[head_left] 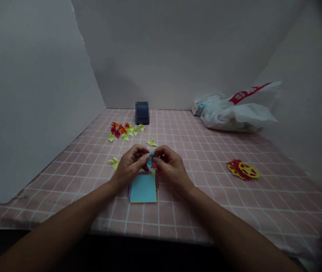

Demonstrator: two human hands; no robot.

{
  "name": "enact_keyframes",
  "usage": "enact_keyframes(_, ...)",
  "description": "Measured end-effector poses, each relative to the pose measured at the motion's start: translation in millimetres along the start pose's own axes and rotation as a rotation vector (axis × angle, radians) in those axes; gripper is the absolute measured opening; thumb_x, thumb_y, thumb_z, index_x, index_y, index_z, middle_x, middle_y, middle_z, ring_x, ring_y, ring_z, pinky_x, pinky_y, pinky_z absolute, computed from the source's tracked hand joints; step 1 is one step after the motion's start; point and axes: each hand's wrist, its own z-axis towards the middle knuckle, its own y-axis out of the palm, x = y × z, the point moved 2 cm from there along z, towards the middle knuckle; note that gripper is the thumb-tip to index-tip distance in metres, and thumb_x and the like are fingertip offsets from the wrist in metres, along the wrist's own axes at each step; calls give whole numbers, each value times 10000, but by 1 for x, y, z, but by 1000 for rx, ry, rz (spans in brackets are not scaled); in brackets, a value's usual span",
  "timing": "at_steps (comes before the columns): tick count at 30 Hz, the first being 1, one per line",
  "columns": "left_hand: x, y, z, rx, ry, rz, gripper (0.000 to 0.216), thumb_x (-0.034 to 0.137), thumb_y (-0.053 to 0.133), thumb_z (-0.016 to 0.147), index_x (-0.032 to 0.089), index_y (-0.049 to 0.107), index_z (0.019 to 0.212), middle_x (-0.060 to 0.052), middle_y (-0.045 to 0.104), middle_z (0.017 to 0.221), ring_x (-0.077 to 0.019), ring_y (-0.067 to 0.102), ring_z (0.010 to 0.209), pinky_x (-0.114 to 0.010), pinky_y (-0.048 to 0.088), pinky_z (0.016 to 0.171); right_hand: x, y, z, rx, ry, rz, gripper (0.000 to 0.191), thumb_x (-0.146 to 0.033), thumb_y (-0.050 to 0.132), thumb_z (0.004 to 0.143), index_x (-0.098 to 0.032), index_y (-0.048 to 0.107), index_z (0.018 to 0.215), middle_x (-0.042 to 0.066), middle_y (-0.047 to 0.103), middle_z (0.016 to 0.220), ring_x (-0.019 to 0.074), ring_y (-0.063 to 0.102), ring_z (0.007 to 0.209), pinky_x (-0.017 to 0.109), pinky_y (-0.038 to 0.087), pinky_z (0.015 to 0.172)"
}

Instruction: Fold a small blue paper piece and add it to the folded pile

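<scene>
Between my two hands is a small piece of folded blue paper [151, 158], pinched from both sides. My left hand [134, 160] is closed with thumb and fingers on its left side, and my right hand [170, 162] is closed on its right side. The fingers hide much of its shape. Just below them lies a stack of square coloured paper [144, 189] with a light blue sheet on top. A yellow folded paper bird [114, 163] sits left of my left hand, and another yellow paper bird [152, 142] lies just beyond my hands.
Several red, orange and yellow folded paper birds [122, 130] are grouped at the back left. Behind them stands a dark blurred screen [142, 112]. Red and yellow paper cutouts [243, 170] lie at right. A white plastic bag [234, 117] rests at the back right, near pale walls.
</scene>
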Motion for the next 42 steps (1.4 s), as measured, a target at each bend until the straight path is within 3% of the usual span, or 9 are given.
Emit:
enact_keyframes(8,0,-1,0,-52,-34,50,202,352,651,889,151,635,890,10,606,802,-83,621,603,-205,558,569,0,1,0,-28,-6,-59,52,-166,580,779,-208,559,757,-17,535,746,121,486,659,258,405,584)
enact_keyframes(28,2,-2,0,-51,-147,32,243,382,629,888,151,628,811,21,590,714,-98,631,578,-221,572,570,0,1,2,-88,-43,-99,67,-141,563,760,-208,565,760,-15,531,761,141,498,722,289,392,674)
enact_keyframes(42,1,-4,3,-43,-127,40,243,388,658,855,151,646,800,11,616,720,-105,632,591,-233,585,580,-3,0,1,-87,-4,-93,47,-167,567,768,-208,548,755,-15,532,749,137,488,698,278,388,640)
